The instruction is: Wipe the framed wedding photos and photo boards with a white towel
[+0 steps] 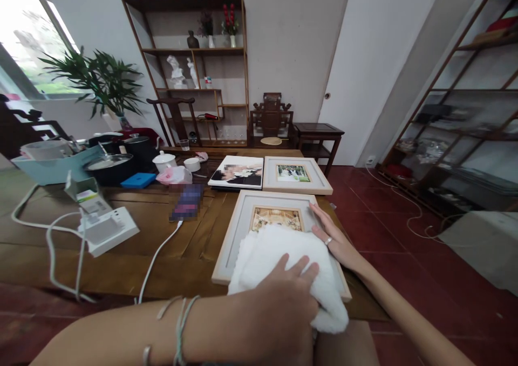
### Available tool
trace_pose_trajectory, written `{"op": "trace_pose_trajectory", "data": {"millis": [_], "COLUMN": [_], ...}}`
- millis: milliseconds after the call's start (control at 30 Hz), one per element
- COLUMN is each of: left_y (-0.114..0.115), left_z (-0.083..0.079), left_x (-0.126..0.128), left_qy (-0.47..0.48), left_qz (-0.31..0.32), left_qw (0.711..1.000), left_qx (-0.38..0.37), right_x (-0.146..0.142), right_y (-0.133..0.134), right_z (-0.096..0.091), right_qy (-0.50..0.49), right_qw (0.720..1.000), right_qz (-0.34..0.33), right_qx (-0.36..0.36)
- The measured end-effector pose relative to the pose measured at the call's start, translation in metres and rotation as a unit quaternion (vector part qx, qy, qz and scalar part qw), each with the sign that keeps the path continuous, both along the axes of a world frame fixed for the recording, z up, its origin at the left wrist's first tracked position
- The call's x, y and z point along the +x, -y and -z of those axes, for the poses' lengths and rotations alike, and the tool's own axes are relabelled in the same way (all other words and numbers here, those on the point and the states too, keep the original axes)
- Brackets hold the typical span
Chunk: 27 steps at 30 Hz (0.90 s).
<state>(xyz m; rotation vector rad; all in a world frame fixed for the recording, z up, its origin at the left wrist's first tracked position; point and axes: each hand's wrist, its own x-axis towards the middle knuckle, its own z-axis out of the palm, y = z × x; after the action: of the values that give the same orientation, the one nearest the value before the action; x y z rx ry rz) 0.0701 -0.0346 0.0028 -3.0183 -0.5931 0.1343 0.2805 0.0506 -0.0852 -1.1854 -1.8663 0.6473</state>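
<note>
White, thick cloth (299, 242) lies bunched over the near part of a pale wooden picture frame (238, 220), which rests face up near the right edge of the brown worktop (190, 271). The left hand (275, 296) presses down on the cloth, its visible fingers slightly spread; the thumb is hidden, so I cannot tell whether it pinches a fold. The right hand (340, 242) lies along the frame's right side, fingers extended, thumb apart from them.

This looks like wiping. To do it well, flatten the cloth under the palm, press lightly and evenly, and reach into the corners. Let the right hand brace the side, with its fingertips off the front to avoid prints. Mind the bracelets (184, 325) near the rim, and avoid nudging the second frame (322, 180) just beyond.
</note>
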Motion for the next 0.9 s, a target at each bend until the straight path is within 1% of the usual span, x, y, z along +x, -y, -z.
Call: {"op": "trace_pose_trajectory", "data": {"millis": [100,167,233,300,367,433,467,500,533,633,700,767,833,900], "left_y": [-0.004,-0.016,-0.033,-0.053,-0.074,-0.095,-0.104,-0.111,-0.118,-0.127,-0.127,-0.123,-0.117,-0.104], "left_z": [0.000,-0.001,-0.007,-0.017,-0.025,-0.027,-0.025,-0.021,-0.015,0.004,0.014,0.018,0.017,0.013], "left_x": [-0.006,-0.012,-0.019,-0.029,-0.039,-0.050,-0.055,-0.060,-0.065,-0.073,-0.076,-0.077,-0.077,-0.077], "left_qy": [-0.048,-0.078,-0.085,-0.054,0.000,0.043,0.050,0.047,0.036,-0.003,-0.002,0.002,-0.001,-0.007], "left_qz": [-0.099,-0.163,-0.205,-0.238,-0.273,-0.298,-0.301,-0.295,-0.284,-0.244,-0.239,-0.230,-0.218,-0.213], "left_qw": [0.994,0.984,0.975,0.969,0.955,0.932,0.925,0.926,0.933,0.961,0.966,0.969,0.973,0.975], "left_qx": [0.000,-0.010,-0.011,0.034,0.119,0.203,0.226,0.231,0.217,0.128,0.100,0.093,0.083,0.069], "right_x": [0.001,0.002,0.004,0.005,0.006,0.006,0.006,0.006,0.006,0.005,0.005,0.005,0.005,0.004], "right_y": [0.000,-0.001,-0.001,-0.001,0.000,0.000,0.000,0.000,0.000,0.000,0.000,0.000,0.000,0.000], "right_z": [-0.001,-0.001,-0.002,-0.003,-0.003,-0.004,-0.004,-0.004,-0.004,-0.005,-0.005,-0.006,-0.006,-0.006], "right_qy": [0.018,0.028,0.031,0.029,0.025,0.022,0.020,0.019,0.019,0.018,0.018,0.017,0.014,0.011], "right_qw": [0.999,0.999,0.998,0.997,0.997,0.997,0.997,0.997,0.997,0.997,0.997,0.998,0.998,0.999], "right_qz": [-0.015,-0.033,-0.053,-0.066,-0.069,-0.070,-0.070,-0.069,-0.069,-0.068,-0.069,-0.065,-0.057,-0.049], "right_qx": [0.022,0.029,0.029,0.024,0.017,0.011,0.009,0.008,0.008,0.007,0.007,0.009,0.011,0.012]}}
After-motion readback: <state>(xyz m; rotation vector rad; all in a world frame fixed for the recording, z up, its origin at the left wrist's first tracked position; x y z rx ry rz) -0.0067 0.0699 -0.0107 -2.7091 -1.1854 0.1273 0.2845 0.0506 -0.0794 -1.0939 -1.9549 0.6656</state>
